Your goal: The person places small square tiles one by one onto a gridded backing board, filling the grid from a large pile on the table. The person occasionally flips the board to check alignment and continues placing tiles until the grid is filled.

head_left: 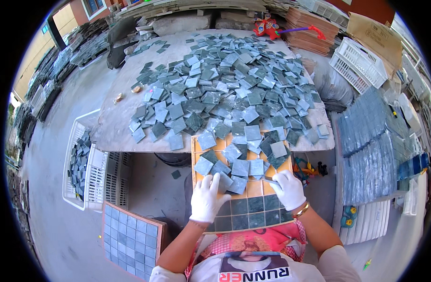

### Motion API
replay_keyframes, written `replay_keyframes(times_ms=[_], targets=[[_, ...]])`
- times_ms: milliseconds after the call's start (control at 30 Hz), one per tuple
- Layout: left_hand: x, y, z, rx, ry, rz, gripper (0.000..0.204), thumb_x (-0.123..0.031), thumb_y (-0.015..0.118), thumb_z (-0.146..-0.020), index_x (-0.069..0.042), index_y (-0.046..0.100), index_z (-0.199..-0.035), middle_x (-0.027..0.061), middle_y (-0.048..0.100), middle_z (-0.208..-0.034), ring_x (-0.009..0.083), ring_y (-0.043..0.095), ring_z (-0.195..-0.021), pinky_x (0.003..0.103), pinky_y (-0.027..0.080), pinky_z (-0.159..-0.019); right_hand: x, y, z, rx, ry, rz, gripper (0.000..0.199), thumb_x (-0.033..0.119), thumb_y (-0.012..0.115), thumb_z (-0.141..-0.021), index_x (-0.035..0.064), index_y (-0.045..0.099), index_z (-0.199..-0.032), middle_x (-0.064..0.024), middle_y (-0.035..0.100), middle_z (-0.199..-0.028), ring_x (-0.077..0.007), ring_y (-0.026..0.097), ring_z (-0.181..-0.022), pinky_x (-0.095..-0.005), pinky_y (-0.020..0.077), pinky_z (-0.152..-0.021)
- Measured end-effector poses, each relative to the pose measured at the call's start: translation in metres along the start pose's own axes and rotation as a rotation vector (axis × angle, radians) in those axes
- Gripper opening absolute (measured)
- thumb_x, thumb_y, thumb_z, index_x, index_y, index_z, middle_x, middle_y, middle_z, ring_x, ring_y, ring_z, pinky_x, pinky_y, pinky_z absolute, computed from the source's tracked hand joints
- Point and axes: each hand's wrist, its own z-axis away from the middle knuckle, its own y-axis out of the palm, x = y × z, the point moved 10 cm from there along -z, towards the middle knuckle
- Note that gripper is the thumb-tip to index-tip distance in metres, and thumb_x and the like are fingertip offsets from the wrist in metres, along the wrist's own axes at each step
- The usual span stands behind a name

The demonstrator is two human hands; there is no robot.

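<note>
**Grey-green square tiles, sorted by hand into an orange grid tray**

Grey-green tiles fill every item here, listed left to right.

- White slatted crate (79, 188), on the ground left of the table: holds a small heap of the same tiles.
- Filled grid panel (130, 240), leaning at lower left: all cells occupied, light grey-blue.
- Stone tabletop (113, 123): its left part is mostly bare; a loose tile pile (225, 89) covers the middle and right, spilling over the near edge.
- Orange grid tray (256, 189), propped against the near edge, sloping to the person's lap: bottom two rows seated, loose tiles lying on the upper cells.
- Left hand (207, 197), white glove: fingers spread flat, pressing a loose tile (234, 184) at the tray's left-centre.
- Right hand (287, 188), white glove: fingers curled, seemingly pinching a tile's edge at the tray's right side; the grip itself is hidden.
- Stacked tile sheets (375, 145), far right.

Risk, as judged: the tray is tilted, so unseated tiles may slide down over set rows; crowded loose pieces could lodge crooked across cell ribs or chip.
</note>
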Motion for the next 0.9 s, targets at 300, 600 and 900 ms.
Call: replay_keyframes(times_ms=[300, 600, 900], targets=[[0.041, -0.004, -0.007, -0.012, -0.058, 0.334, 0.058, -0.014, 0.077, -0.066, 0.001, 0.057, -0.119, 0.0106, 0.056, -0.097, 0.02, 0.057, -0.077, 0.03, 0.049, -0.071, 0.017, 0.016, 0.006, 0.138, -0.065, -0.022, 0.05, 0.023, 0.076, -0.073, 0.0078, 0.053, -0.115, -0.0122, 0.052, -0.116, -0.0319, 0.06, -0.099, -0.0387, 0.0504, -0.083], [0.102, 0.018, 0.059, 0.245, -0.656, 1.258, 0.037, -0.004, 0.052, -0.093, 0.004, 0.053, -0.129, 0.0079, 0.064, -0.098, 0.0112, 0.06, -0.068, 0.024, 0.049, -0.06, 0.016, 0.034, -0.005, 0.286, -0.163, -0.019, 0.054, 0.028, 0.074, -0.076, 0.0049, 0.05, -0.118, -0.0167, 0.049, -0.11, -0.034, 0.061, -0.091, -0.0402, 0.0514, -0.078], [0.073, -0.013, 0.025, 0.101, -0.223, 0.334, 0.048, -0.006, 0.068, -0.076, -0.005, 0.057, -0.123, 0.0115, 0.053, -0.1, 0.0191, 0.058, -0.066, 0.031, 0.05, -0.067, -0.015, -0.001, -0.021, -0.099, 0.068, -0.09, 0.06, 0.028, 0.078, -0.071, 0.0041, 0.049, -0.118, -0.0181, 0.051, -0.117, -0.0362, 0.058, -0.1, -0.0415, 0.0516, -0.079]])
